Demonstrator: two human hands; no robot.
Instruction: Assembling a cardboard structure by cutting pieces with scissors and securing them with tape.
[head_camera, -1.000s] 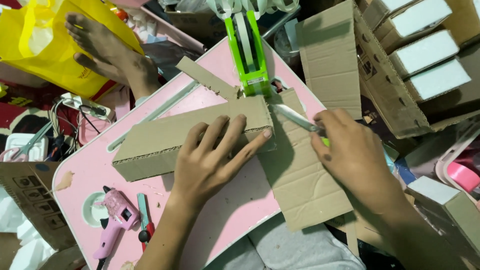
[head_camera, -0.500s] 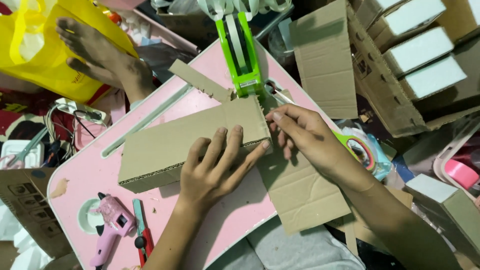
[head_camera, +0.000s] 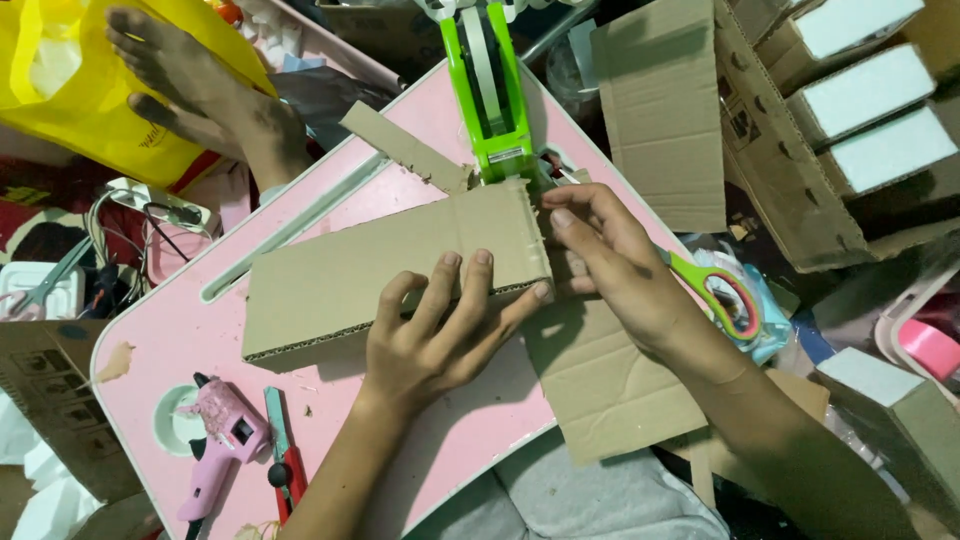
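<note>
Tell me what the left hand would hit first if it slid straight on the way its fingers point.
The left hand lies on the cardboard box, fingers pointing up-right. Straight on, it would probably meet the right hand at the box's end; the green tape dispenser stands beyond.

Pink, brown and bright green

The bench (head_camera: 420, 190) is pink, the cardboard strip (head_camera: 390, 275) plain brown, the tape dispenser (head_camera: 495, 95) bright green (glue gun (head_camera: 225, 440) pink too), the bag (head_camera: 90, 110) yellow.
</note>
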